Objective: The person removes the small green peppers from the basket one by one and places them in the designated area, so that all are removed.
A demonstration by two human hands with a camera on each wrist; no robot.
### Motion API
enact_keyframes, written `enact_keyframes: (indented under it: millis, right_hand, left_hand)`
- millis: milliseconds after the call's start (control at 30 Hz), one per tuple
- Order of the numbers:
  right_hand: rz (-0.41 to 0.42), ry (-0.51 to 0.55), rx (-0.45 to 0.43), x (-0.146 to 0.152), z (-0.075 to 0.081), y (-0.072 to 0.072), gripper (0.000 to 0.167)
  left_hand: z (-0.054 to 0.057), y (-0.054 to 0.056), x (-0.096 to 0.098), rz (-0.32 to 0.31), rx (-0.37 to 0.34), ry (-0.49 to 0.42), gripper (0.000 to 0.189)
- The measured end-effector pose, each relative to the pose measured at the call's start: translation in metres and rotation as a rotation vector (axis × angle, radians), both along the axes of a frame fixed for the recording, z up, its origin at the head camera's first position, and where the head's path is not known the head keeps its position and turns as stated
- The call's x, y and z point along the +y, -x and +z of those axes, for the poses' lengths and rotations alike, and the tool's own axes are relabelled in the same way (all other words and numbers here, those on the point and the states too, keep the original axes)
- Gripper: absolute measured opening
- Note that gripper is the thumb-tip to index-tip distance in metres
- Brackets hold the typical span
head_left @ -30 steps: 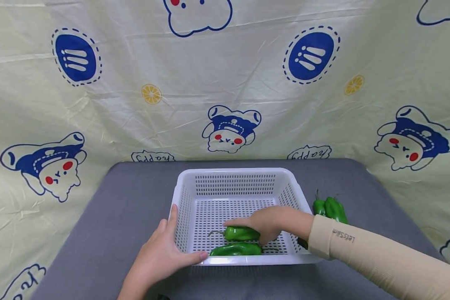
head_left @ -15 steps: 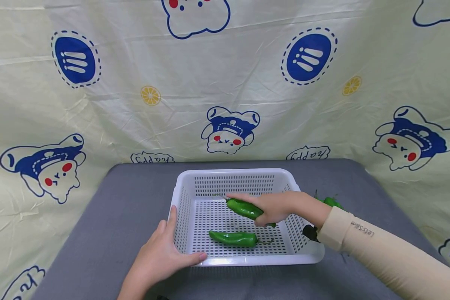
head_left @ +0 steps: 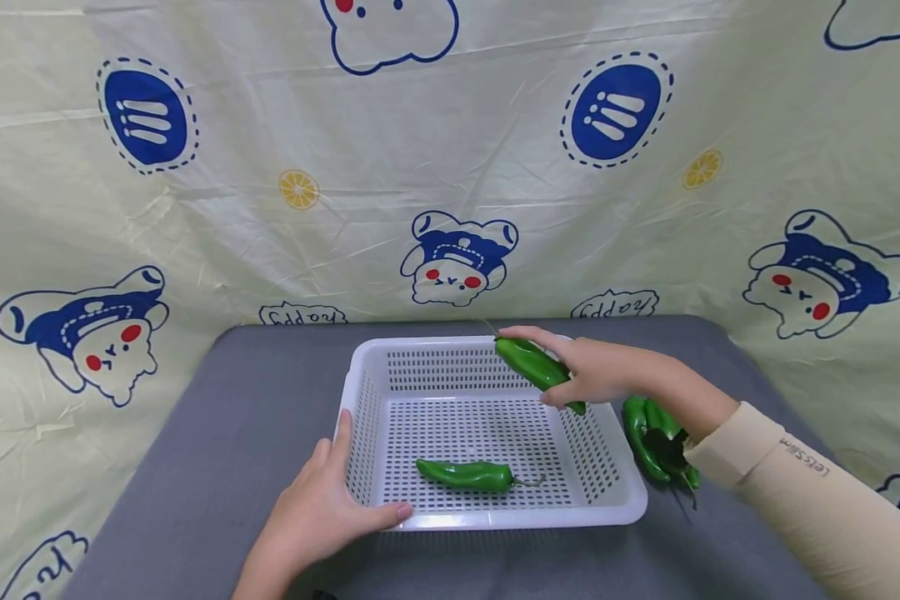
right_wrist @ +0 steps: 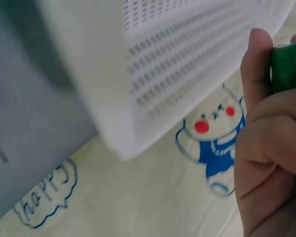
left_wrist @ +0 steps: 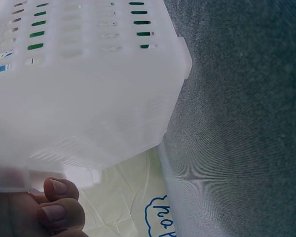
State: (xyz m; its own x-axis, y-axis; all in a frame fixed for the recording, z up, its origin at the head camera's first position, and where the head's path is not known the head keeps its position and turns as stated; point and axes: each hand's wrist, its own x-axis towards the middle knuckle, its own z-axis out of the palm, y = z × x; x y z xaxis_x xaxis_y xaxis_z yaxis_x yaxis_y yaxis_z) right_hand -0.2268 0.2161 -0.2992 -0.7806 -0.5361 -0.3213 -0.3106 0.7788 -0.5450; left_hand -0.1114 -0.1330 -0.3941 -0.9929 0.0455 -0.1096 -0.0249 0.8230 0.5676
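A white plastic basket [head_left: 510, 522] with slotted walls stands on the grey table. My left hand [head_left: 318, 504] grips its front left corner, thumb over the front rim and fingers along the left side; in the left wrist view, curled fingertips [left_wrist: 59, 212] show at the rim. My right hand [head_left: 600, 368] holds a green pepper [head_left: 528, 362] by its sides, raised over the basket's back right part, stem pointing up and left. The same pepper [right_wrist: 291, 66] is partly cut off in the right wrist view. Another green pepper [head_left: 467, 476] lies on the basket floor near the front.
Several green peppers [head_left: 637, 442] lie on the grey table [head_left: 277, 392] right of the basket, partly covered by a black device [head_left: 666, 451] at the right wrist. A pale cloth [head_left: 255, 242] with cartoon prints hangs behind the table.
My right hand has lifted one pepper from the basket floor and moved it up and to the right. The other pepper has shifted slightly back from the front wall. My left hand stays put.
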Motion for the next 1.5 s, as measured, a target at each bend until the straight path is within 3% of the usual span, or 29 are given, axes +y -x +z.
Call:
enact_keyframes:
  millis: [133, 433, 600, 767, 933, 1100, 1333, 1500]
  right_hand:
    - [-0.071, 0.039, -0.003, 0.021, 0.001, -0.001, 0.092]
    - [-0.188, 0.088, 0.102, 0.076, -0.014, -0.004, 0.099]
    - [-0.279, -0.037, 0.165, 0.110, -0.029, -0.007, 0.099]
    - [-0.356, -0.138, 0.148, 0.130, -0.046, -0.010, 0.097]
    - [-0.419, -0.172, 0.074, 0.136, -0.064, -0.013, 0.098]
    - [-0.448, -0.239, 0.073, 0.137, -0.074, -0.014, 0.102]
    - [-0.388, -0.417, 0.144, 0.132, -0.077, -0.016, 0.104]
    - [-0.402, -0.402, 0.264, 0.122, -0.070, -0.014, 0.099]
  left_hand:
    - [0.000, 0.001, -0.001, -0.001, 0.002, -0.002, 0.146]
    - [0.000, 0.001, -0.002, -0.003, -0.003, -0.020, 0.145]
    - [0.001, 0.001, -0.002, -0.007, -0.007, -0.026, 0.144]
    - [0.001, 0.001, -0.002, -0.006, -0.010, -0.025, 0.145]
    - [0.000, 0.001, -0.002, -0.005, -0.011, -0.023, 0.145]
    - [0.000, 0.001, -0.001, -0.005, -0.011, -0.023, 0.145]
    - [0.000, 0.001, -0.001, -0.007, -0.003, -0.014, 0.144]
    - [0.001, 0.001, -0.001, -0.002, -0.008, -0.012, 0.145]
